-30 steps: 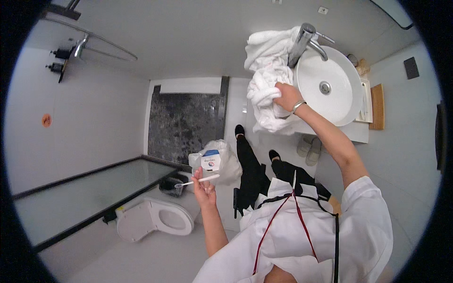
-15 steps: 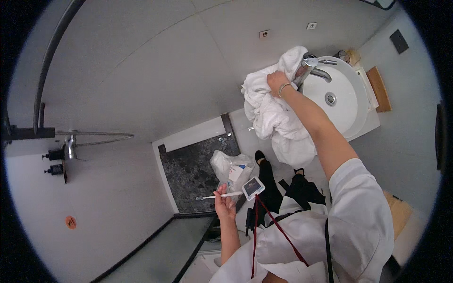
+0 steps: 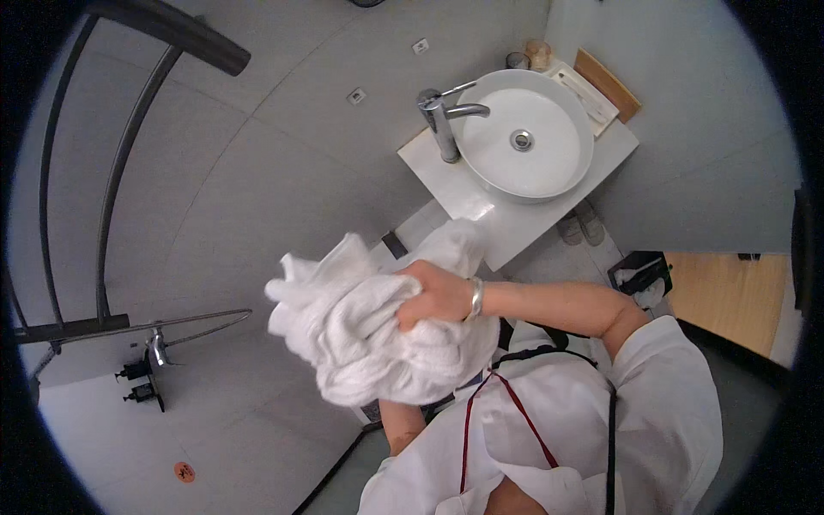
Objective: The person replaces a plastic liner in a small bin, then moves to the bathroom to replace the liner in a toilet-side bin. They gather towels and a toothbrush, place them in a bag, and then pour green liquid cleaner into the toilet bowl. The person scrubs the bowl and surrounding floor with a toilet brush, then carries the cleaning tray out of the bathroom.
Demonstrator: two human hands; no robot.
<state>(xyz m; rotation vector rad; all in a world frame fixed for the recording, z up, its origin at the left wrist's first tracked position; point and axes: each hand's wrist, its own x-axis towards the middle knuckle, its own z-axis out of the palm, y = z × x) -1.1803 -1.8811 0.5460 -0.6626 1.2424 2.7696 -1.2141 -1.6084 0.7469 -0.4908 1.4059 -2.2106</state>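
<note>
A bunched heap of white towels [image 3: 343, 343] hangs in front of my body, off the counter. My right hand [image 3: 436, 296] is closed on its upper right side, fingers sunk into the folds, a silver bracelet at the wrist. My left forearm [image 3: 402, 425] goes up behind the heap. The towels hide my left hand and whatever it may hold. A red cord [image 3: 525, 421] lies over my white top, its lower end covered by the towels.
Beyond the towels, a round white basin [image 3: 536, 182] with a chrome tap [image 3: 442, 129] stands on a white counter [image 3: 506, 232]. Slippers [image 3: 580, 225] lie under it, near a black bin [image 3: 639, 273]. At the left are a dark rail [image 3: 116, 189] and pump bottles [image 3: 133, 371].
My right hand has lifted the towels off the counter by the tap and brought them toward my body. My left hand, earlier visible with a toothbrush, is now behind them. The view has shifted.
</note>
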